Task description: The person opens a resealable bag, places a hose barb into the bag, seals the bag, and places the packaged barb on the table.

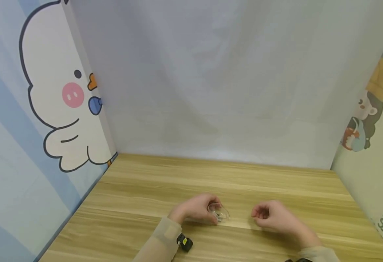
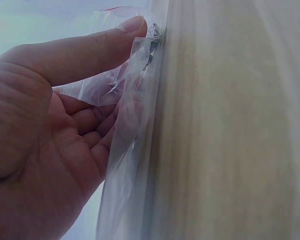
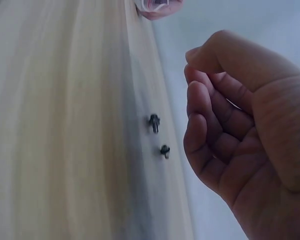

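My left hand [image 1: 196,209] holds a small clear plastic zip bag [image 1: 223,214] just over the wooden table, left of my right hand. Up close in the left wrist view, the thumb lies against the bag [image 2: 124,127], and small dark metal pieces [image 2: 154,42] show in it near the thumb tip. My right hand [image 1: 273,217] hovers over the table with its fingers loosely bent and the thumb tip near the index finger; no held thing shows there. Two small dark screws [image 3: 154,122] lie apart on the table beside that hand in the right wrist view.
The wood-grain table [image 1: 139,182] ends at a pale curtain [image 1: 211,91] at the back. Printed cloth walls stand at the sides, a white cartoon bird [image 1: 57,69] on the left and a cartoon figure [image 1: 363,116] on the right. A black wrist device [image 1: 185,243] sits by the left sleeve.
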`<state>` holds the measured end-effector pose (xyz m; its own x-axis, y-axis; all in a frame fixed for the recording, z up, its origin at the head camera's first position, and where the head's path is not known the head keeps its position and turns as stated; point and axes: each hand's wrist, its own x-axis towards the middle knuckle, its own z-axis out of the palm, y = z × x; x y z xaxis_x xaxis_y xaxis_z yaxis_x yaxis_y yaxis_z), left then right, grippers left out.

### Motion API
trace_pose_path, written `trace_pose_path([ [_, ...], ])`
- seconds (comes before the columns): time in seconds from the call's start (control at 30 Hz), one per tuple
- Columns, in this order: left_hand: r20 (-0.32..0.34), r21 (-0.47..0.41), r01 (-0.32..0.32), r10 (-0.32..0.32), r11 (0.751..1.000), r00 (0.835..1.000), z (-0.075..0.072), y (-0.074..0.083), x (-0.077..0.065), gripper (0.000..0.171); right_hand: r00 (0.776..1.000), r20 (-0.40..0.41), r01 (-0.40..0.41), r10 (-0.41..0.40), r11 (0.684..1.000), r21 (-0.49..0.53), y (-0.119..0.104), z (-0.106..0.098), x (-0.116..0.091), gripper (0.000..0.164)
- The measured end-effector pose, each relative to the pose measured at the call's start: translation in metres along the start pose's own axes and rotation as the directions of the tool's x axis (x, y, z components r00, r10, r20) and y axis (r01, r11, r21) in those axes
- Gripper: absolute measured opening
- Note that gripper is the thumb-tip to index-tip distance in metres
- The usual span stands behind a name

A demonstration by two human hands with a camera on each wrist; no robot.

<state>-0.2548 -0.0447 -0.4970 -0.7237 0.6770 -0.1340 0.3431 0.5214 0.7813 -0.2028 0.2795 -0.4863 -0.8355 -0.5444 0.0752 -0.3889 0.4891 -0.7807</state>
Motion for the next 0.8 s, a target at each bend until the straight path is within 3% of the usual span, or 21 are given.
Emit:
trace_pose_path([
  [0.8,0.005,-0.001,0.001,-0.001,1.000,1.000,-0.001,0.001,0.000,0.048,0.999,0.021,0.040,-0.040,0.999,0.002,-0.021,0.029,0.047,0.010],
])
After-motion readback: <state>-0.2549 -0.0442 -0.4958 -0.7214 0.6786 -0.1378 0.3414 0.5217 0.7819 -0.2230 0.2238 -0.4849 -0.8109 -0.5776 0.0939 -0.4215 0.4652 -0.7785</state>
